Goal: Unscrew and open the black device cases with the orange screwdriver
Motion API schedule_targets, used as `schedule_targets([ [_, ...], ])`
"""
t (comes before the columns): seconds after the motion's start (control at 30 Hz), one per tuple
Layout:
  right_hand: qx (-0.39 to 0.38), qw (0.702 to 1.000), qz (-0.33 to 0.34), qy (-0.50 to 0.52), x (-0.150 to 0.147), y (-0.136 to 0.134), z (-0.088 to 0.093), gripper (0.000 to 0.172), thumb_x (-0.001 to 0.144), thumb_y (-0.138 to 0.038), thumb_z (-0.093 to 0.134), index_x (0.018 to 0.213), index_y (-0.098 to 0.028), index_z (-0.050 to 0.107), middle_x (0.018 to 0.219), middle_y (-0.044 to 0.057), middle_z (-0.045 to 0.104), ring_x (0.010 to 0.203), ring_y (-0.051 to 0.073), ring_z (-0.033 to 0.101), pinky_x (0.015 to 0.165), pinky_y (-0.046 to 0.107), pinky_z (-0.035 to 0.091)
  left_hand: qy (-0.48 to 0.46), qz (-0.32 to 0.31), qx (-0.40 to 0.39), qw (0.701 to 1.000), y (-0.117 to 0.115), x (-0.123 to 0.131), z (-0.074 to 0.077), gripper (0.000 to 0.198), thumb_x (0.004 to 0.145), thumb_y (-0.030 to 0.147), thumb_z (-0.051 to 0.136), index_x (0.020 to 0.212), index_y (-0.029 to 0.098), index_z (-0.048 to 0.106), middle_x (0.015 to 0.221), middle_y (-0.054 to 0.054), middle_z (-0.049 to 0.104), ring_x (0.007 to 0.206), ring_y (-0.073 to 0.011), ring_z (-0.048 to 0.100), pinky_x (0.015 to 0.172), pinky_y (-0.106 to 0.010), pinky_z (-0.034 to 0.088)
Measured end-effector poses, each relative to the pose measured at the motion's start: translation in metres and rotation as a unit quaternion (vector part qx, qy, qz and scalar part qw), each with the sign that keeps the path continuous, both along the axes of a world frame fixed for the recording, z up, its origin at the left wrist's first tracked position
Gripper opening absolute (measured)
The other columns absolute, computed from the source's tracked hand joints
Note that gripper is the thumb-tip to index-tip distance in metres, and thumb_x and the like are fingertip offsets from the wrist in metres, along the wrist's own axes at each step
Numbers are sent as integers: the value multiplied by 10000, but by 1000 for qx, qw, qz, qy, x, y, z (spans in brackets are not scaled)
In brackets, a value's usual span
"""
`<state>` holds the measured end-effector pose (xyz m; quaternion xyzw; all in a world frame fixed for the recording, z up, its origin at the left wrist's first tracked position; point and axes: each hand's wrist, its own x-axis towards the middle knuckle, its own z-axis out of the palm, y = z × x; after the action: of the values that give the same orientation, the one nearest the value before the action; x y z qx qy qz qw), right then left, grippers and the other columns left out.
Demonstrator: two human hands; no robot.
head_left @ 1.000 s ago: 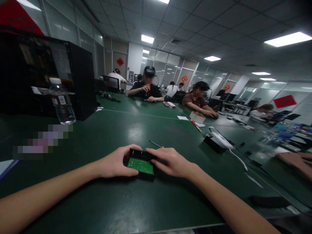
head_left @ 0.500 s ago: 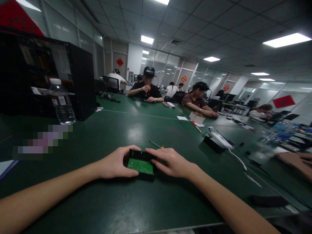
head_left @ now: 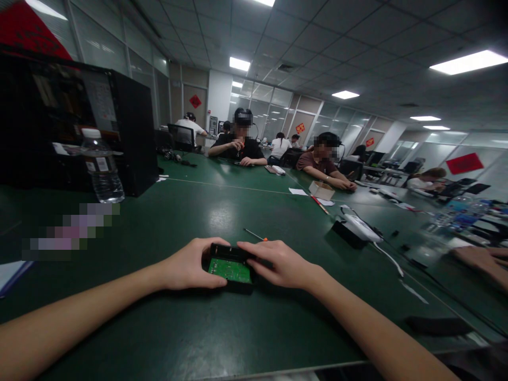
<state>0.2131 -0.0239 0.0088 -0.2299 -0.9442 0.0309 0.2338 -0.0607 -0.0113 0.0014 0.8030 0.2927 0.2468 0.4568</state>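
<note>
A small black plastic case [head_left: 241,288] is held low over the green table, with a green circuit board [head_left: 230,270] showing inside it. My left hand [head_left: 190,265] wraps round the left end of the case, thumb along the near edge. My right hand [head_left: 281,263] grips the far right side, its fingers on the raised black wall. The undersides of both hands' grips are hidden. Just beyond the case lies a screwdriver [head_left: 256,235] with a thin shaft and an orange handle, partly covered by my right hand.
An open computer tower [head_left: 137,137] and a water bottle [head_left: 103,169] stand at the left. On the right are a white power strip [head_left: 361,225] with cables and a cardboard box [head_left: 321,190]. Another person's hand [head_left: 482,264] rests at the right edge. Several people sit further back.
Almost nothing differs. The view has shifted very slightly; both hands keep the same hold on the case.
</note>
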Motion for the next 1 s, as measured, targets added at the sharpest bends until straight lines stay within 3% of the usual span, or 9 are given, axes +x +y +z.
schedule_targets([
  [0.4,1,1000,-1,-2,0,0,0,451,1029,-254,464,1473,-178,476,1099,112,761,881,180,732,785,312,573,15,7,44,999,0,-1,0,557,708,314,853,1202,186,628,1092,-52,733,1011,-260,708,878,-349,548],
  [1.0,5,1000,-8,-3,-2,-2,2,436,1024,-261,470,1447,-165,500,1098,118,761,877,191,735,772,313,566,-13,-11,7,1000,-1,0,1,508,769,332,812,1215,174,628,1106,-58,730,1013,-244,695,874,-323,547],
])
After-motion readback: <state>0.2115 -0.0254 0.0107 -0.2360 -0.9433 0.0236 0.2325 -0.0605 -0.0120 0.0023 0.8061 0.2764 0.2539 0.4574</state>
